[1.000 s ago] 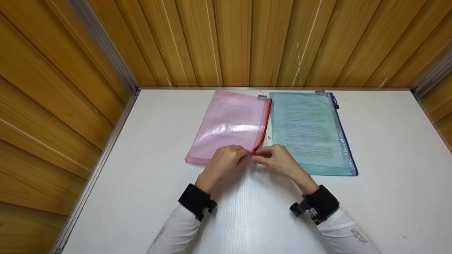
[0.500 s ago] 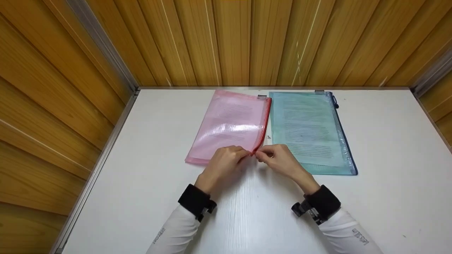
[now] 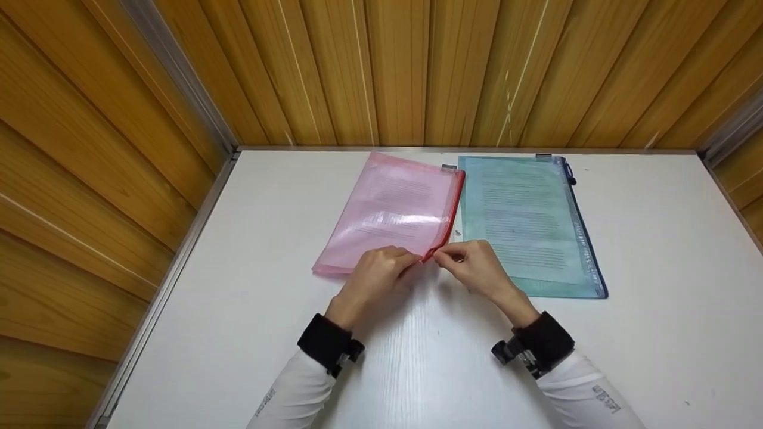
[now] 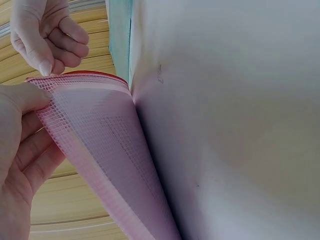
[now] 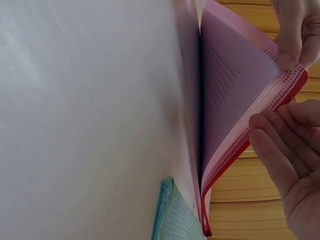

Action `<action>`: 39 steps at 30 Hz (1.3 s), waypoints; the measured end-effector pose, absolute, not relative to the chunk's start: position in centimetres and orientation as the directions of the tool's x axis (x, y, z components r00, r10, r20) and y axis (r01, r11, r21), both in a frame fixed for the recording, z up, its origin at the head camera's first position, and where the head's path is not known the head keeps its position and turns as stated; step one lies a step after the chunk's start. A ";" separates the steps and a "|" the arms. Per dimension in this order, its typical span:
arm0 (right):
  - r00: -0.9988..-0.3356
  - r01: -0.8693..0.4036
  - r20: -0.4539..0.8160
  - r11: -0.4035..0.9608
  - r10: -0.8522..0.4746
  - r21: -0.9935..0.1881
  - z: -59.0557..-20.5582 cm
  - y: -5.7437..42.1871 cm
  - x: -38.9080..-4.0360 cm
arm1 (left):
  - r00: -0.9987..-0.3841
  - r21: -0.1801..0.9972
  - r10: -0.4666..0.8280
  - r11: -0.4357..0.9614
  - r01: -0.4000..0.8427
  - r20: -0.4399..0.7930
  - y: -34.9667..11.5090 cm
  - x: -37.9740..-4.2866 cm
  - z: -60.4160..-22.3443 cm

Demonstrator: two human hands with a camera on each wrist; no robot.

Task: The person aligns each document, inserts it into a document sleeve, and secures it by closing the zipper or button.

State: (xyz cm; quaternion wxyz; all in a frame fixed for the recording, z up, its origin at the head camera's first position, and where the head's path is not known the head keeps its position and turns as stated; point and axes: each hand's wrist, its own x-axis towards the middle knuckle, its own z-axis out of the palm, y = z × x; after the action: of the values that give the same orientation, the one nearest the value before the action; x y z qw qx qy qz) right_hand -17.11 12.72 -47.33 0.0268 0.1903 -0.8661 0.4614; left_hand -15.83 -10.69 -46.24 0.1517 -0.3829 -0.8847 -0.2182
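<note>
A pink translucent zipper pouch (image 3: 393, 202) with printed paper inside lies on the table, its near right corner lifted. My left hand (image 3: 381, 268) grips that corner, the thumb over the mesh (image 4: 50, 107) in the left wrist view. Along the pouch's right side runs a red zipper (image 3: 456, 205). Just up from the corner, my right hand (image 3: 474, 265) pinches the zipper between thumb and index finger; the fingertips hide any pull there. The right wrist view shows its other fingers (image 5: 280, 145) loosely bent beside the mesh edge.
A green zipper pouch (image 3: 524, 220) with printed paper inside lies flat to the right, its dark blue zipper (image 3: 587, 244) on the far side from the pink one. The white table (image 3: 268, 196) ends at a wood-panelled wall (image 3: 399, 71) at the back, with another panelled wall at the left.
My right hand has slid slightly up along the red zipper, away from the corner. My left hand keeps its grip there. The head view has shifted slightly.
</note>
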 end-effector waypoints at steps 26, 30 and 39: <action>-0.969 -0.247 0.201 0.629 -0.146 -0.737 -47.9 16.5 -18.8 | -0.667 0.331 0.548 0.591 0.736 0.505 -12.5 -16.3 -46.5; -0.982 -0.187 0.144 0.635 -0.119 -0.750 -47.9 17.5 -18.9 | -0.681 0.337 0.530 0.605 0.721 0.506 -12.9 -16.5 -46.6; -0.995 -0.102 0.059 0.675 -0.085 -0.731 -47.8 20.2 -19.2 | -0.739 0.403 0.467 0.630 0.663 0.486 -14.1 -16.8 -46.7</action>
State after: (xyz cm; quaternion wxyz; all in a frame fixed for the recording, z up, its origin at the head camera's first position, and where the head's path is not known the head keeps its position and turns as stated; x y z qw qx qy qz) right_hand -19.22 20.21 -47.77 0.0102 0.0510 -0.9150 0.4000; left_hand -16.79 -14.12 -46.70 0.1702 -0.3187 -0.8867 -0.2886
